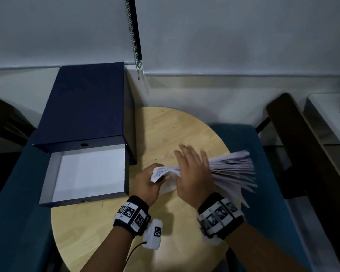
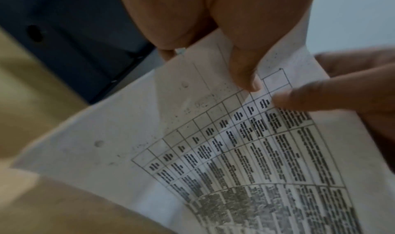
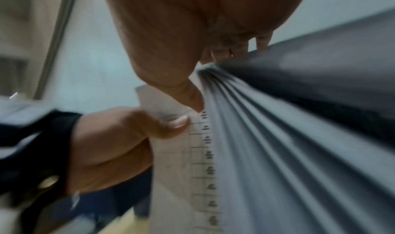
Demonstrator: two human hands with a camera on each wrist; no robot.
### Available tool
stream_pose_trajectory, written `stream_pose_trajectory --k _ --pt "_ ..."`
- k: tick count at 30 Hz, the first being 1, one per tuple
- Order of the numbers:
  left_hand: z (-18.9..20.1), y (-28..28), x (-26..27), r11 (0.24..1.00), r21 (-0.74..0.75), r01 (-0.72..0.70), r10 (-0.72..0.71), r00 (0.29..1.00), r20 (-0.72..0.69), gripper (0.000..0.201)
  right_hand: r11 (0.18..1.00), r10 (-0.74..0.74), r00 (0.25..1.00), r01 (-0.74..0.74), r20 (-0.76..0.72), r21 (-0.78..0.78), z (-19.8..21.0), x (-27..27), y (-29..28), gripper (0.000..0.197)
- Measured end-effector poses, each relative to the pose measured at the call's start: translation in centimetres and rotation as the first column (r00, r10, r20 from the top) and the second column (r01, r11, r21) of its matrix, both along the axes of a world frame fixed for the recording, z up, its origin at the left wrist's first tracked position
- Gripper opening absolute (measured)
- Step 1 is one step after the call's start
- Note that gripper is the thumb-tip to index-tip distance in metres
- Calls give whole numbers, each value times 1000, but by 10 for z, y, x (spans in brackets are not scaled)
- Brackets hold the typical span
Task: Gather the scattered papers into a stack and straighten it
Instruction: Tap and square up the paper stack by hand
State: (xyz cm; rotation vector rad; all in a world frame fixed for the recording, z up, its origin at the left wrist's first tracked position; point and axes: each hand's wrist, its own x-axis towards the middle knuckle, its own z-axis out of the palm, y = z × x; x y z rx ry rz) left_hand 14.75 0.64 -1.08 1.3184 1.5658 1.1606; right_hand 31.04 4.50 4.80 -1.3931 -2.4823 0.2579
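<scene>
A thick stack of printed papers (image 1: 232,169) is held above the round wooden table (image 1: 106,232), its right side fanned out and blurred. My left hand (image 1: 147,183) grips the stack's left end, thumb on the top sheet's printed grid (image 2: 192,136). My right hand (image 1: 192,167) lies over the middle of the stack with fingers straight and spread. In the right wrist view the right thumb (image 3: 190,94) touches the top sheet beside the fanned sheet edges (image 3: 278,136), and the left hand (image 3: 119,144) pinches the corner.
A dark blue box (image 1: 82,107) stands at the table's left, with an open white-lined tray (image 1: 86,173) in front of it. A teal chair (image 1: 243,138) sits behind the papers. Dark wooden furniture (image 1: 294,144) is at the right. A blind chain (image 1: 133,36) hangs by the wall.
</scene>
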Motion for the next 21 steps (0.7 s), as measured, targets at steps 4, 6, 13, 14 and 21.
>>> stream_pose_trajectory --k 4,6,13,14,21 --pt "51 21 9 969 232 89 -15 952 -305 15 997 60 992 -54 -107 59 27 32 13 14" --pt "75 26 13 941 335 51 135 850 -509 24 999 -18 980 25 -199 33 36 47 14 17" --pt "66 23 -12 975 71 -212 184 941 283 97 906 -375 646 102 -665 -411 61 90 14 27" --pt "64 23 -10 988 49 -143 114 917 381 88 891 -394 624 80 -675 -446 58 89 13 30" --pt "61 10 14 963 224 -149 114 980 164 55 855 -518 422 215 -744 -473 11 60 -4 25"
